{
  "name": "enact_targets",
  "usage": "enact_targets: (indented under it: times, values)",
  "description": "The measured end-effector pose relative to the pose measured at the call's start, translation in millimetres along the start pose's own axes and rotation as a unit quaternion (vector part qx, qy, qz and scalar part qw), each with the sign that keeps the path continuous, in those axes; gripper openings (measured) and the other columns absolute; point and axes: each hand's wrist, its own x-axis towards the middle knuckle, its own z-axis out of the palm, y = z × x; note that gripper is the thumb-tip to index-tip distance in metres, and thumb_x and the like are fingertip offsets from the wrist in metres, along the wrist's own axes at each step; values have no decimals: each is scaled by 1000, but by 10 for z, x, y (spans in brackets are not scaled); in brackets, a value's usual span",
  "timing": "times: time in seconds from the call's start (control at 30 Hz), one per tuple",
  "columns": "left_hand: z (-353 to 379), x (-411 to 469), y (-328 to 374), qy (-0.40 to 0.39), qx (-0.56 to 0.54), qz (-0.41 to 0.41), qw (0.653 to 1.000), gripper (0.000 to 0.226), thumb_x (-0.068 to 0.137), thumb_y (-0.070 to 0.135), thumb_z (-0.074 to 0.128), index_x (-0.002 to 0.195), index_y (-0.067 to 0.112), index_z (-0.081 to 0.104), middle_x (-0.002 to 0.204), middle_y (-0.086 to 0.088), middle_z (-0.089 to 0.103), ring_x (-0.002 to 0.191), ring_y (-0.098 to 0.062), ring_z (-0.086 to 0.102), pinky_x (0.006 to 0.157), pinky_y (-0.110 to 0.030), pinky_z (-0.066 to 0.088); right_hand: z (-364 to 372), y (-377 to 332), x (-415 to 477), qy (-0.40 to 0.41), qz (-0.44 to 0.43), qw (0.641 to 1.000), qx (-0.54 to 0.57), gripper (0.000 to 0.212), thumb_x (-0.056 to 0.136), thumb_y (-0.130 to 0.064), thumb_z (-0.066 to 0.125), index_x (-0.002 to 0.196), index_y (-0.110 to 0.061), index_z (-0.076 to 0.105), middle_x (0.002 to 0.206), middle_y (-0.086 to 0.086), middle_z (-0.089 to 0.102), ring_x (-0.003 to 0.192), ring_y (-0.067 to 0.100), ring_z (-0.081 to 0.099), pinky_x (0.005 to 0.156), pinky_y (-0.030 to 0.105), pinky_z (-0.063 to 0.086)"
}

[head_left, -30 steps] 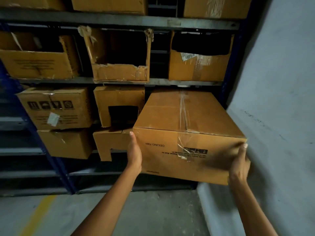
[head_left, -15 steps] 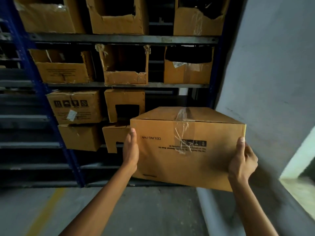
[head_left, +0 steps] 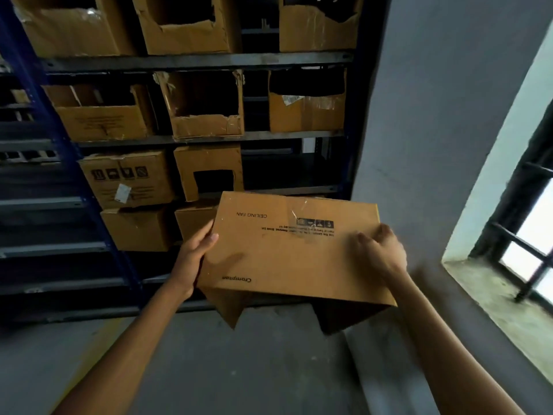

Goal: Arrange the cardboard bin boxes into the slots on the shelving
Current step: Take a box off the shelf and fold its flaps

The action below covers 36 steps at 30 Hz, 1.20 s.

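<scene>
Both forearms reach forward from the lower edge of the view. The left hand [head_left: 194, 259] grips the left edge of the box [head_left: 299, 259], with the thumb on the near face and the fingers hidden behind it. The right hand [head_left: 381, 253] is curled over the box's right edge, fingers bent onto the near face. The box hangs in the air between the hands, short of the shelving, with its print upside down. Below the hands, loose flaps [head_left: 229, 307] hang from its bottom edge over the grey floor [head_left: 209, 369].

Past the hands stands the shelving [head_left: 209, 59]. Ahead of the right hand, just above the box's far edge, is a dark slot [head_left: 293, 172]. Ahead of the left hand, a cut box [head_left: 209, 166] with a square hole sits on another box that is partly hidden behind the held one. Left of that is a sealed box [head_left: 125, 178], also stacked on another. The shelves above carry torn open-fronted bins [head_left: 206, 106]. A blue post [head_left: 59, 139] runs up far left of the left hand. Right of the right hand, a wall [head_left: 434, 115] stands against the shelving, with a barred window [head_left: 526, 235] in it.
</scene>
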Motion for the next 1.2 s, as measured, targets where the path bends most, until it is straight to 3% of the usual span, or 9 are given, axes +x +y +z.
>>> enact_targets:
  times: [0.17,0.33,0.47,0.67,0.8,0.93,1.0,1.07,1.2]
  values:
    - [-165,-262,-119,-118,66,-81,988,147,36,71,87,155,36,8,137,21,44,117,2,51,88,-24,49,341,272,-87,-99,83,991,29,71,85,-55,65,140,-17,40,135,10,53,112,29,55,95,41,48]
    - [-456,-595,-162,-222,167,-127,952,151,44,50,95,153,44,-9,153,19,15,140,-4,26,97,-12,41,595,318,-184,-158,119,979,57,59,85,-44,71,133,-17,49,119,4,53,100,21,52,86,35,46]
    - [-654,-811,-271,-231,319,-143,908,141,61,37,92,150,47,-18,158,16,-3,145,-10,11,120,-38,23,775,266,-270,-170,117,977,47,51,83,-42,72,124,-19,54,120,5,55,103,22,53,91,39,48]
    - [-875,-821,-431,-39,431,-8,901,77,85,-12,60,148,26,37,157,2,22,146,-19,27,112,-21,27,1007,71,-429,-157,94,983,-24,60,87,-41,68,134,-10,50,112,7,57,99,25,55,86,37,50]
    - [-809,-743,-437,48,421,74,903,63,78,-24,52,132,8,59,141,-12,53,133,-19,48,104,-17,36,1169,-376,-707,-168,-33,979,-113,64,88,-44,63,144,-18,44,144,11,48,124,30,51,100,39,45]
    - [-632,-625,-460,38,429,110,896,55,83,-12,61,132,13,61,121,-8,69,109,-19,67,88,-18,49,1330,-1043,-1404,-400,-273,868,-112,80,86,-42,69,152,-30,25,161,-3,18,147,21,18,118,43,14]
    - [-556,-587,-472,31,430,118,895,58,86,-6,63,138,16,55,118,-8,70,105,-18,68,87,-22,53,1563,-1155,-1740,-403,-332,827,-207,94,83,-32,72,155,-28,11,163,-2,14,146,21,21,118,40,22]
    - [-505,-574,-460,14,440,114,891,61,88,-7,60,143,17,49,119,-10,68,105,-20,67,88,-25,53,1790,-1172,-1958,-312,-296,863,-265,93,84,-18,67,156,-24,8,160,2,22,137,24,39,106,38,42]
    - [-528,-636,-463,-25,440,117,890,63,87,-7,61,143,18,47,116,-7,69,98,-14,68,83,-22,55,2004,-1238,-2103,-184,-281,921,-197,55,88,-4,55,139,-21,43,129,2,58,111,22,60,90,35,50]
